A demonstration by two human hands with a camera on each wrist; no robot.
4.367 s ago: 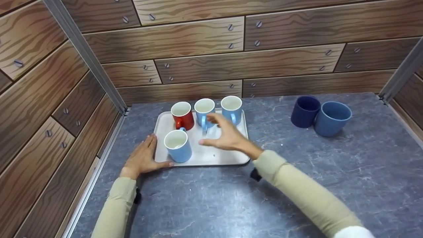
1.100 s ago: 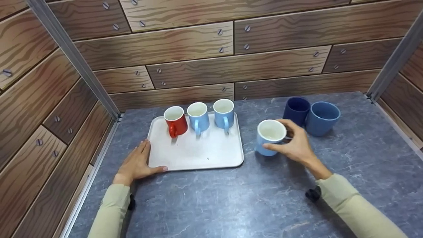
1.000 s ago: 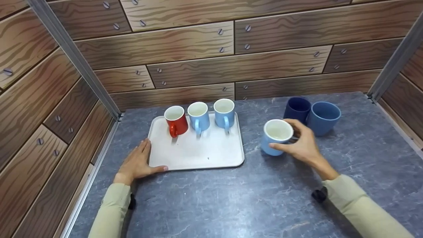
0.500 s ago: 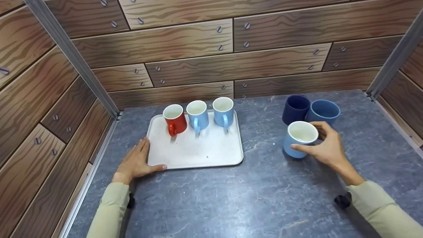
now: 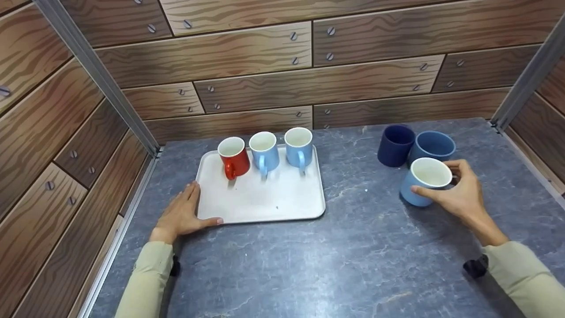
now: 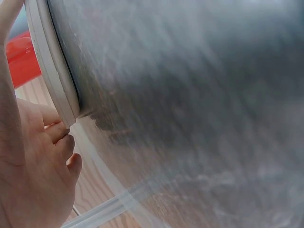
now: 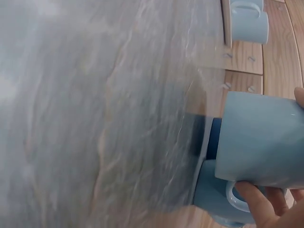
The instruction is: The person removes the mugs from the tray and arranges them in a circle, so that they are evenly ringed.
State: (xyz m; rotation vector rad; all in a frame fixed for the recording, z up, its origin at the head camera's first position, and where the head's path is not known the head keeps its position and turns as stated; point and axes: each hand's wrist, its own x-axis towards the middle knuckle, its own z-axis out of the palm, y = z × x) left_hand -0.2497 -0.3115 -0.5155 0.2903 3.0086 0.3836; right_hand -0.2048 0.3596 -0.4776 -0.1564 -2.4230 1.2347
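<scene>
My right hand [image 5: 463,192] holds a light blue mug [image 5: 417,192] with a white inside, thumb on its near side and the other fingers at its handle. In the right wrist view this mug [image 7: 263,137] has its handle between the fingers, close over the table. My left hand [image 5: 178,216] lies spread at the near left corner of a white tray [image 5: 260,205], fingers along its left edge and thumb along its front edge. Along the tray's back stand a red mug [image 5: 238,163] and two light blue mugs, one in the middle [image 5: 269,161] and one at the right [image 5: 293,157].
Behind the held mug stand a dark navy cup [image 5: 393,148] and a wider blue cup [image 5: 432,145], side by side; the held mug partly hides the wider one. The grey marbled table [image 5: 282,265] is bounded by wood-patterned walls [image 5: 247,97] at the back and sides.
The light blue mug from the tray's front left has been lifted off by my right hand and carried right, lately further right towards the two blue cups. The left hand stays at the tray.
</scene>
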